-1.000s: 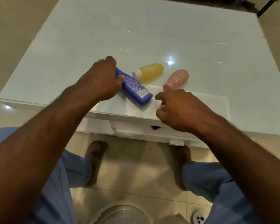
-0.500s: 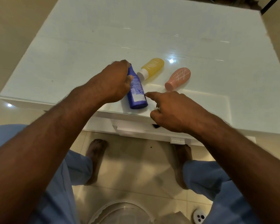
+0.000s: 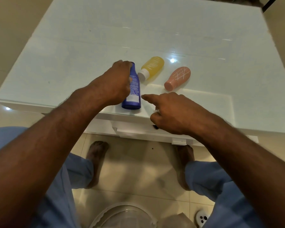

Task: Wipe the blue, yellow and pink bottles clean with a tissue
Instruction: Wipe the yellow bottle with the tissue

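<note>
Left hand (image 3: pixel 115 84): curled round the blue bottle (image 3: pixel 133 89), held on the counter (image 3: pixel 72 46).
Right hand (image 3: pixel 173 111): forefinger extended, other fingers curled; contents cannot be told.

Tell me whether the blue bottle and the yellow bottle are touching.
Cannot tell. In the head view the blue bottle and the white cap of the yellow bottle sit so close that no contact or gap shows plainly.
</note>
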`<state>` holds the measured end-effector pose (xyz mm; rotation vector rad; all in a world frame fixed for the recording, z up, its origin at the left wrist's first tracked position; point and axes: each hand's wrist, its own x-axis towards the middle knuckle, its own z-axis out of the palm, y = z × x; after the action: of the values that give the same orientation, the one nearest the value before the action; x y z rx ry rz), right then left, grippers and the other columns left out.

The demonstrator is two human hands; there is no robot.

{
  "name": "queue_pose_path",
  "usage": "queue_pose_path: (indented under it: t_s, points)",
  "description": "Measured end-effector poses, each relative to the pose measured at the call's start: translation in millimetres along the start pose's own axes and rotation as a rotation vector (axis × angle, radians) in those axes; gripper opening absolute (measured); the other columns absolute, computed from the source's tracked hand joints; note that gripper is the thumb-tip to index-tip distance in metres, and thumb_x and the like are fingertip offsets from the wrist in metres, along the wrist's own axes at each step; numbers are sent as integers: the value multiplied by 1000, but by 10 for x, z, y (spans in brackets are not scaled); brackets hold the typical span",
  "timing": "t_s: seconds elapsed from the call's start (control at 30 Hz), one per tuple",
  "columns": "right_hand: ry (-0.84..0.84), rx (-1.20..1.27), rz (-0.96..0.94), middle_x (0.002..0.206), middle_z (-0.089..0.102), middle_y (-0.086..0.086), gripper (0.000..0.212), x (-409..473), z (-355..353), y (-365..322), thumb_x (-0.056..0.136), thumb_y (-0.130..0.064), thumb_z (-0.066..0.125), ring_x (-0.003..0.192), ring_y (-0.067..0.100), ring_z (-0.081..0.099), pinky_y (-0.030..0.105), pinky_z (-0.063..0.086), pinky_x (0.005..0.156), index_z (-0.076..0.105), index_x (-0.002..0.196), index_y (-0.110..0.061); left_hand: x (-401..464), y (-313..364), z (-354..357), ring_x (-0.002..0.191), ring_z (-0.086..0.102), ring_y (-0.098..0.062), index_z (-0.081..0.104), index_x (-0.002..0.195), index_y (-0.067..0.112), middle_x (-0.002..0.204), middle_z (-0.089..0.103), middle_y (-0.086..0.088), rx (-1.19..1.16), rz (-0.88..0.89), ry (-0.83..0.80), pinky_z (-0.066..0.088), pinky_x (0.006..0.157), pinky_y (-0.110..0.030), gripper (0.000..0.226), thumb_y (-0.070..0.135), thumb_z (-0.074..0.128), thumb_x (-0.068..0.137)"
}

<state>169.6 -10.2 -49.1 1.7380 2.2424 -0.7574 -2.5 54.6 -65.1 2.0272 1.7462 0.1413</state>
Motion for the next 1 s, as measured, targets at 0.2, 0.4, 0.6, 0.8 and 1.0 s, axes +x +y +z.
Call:
queue_pose_path:
  t_s: [0.2,0.4,0.6,0.8,1.0]
  points:
    - [50,-25,58,166,42,4,64,-6,-46,37,102,-36,59,137,29,59,47,53,109,33,161,-37,49,21,30,153,16,-29,23,156,20,167,18,-5,113,144,70,27,118,-50,71,17,63,97]
    - [41,-35,74,165,45,4,62,-45,-62,16,102,-34,60,137,30,59,48,52,112,35,159,-37,25,60,205,155,2,-26,31,152,21,162,32,-5,227,277,69,4,120,-52,53,30,48,103]
    - [74,-57,73,165,42,2,60,-66,-102,52,102,-34,61,135,29,61,47,54,110,39,158,-36,58,30,195,150,22,-28,53,140,29,148,51,-3,260,336,133,11,118,-52,40,32,54,100]
    - [88,-54,76,162,46,1,59,-76,-111,66,100,-32,62,129,27,64,45,56,107,43,156,-34,56,24,238,137,37,-31,55,135,27,144,48,-8,241,350,189,29,111,-49,38,32,58,97]
    - [83,-55,84,164,45,2,52,-75,-117,49,101,-32,62,131,27,63,46,52,111,51,151,-33,106,68,245,146,29,-30,51,133,23,152,43,-7,237,419,235,24,116,-49,51,17,72,87]
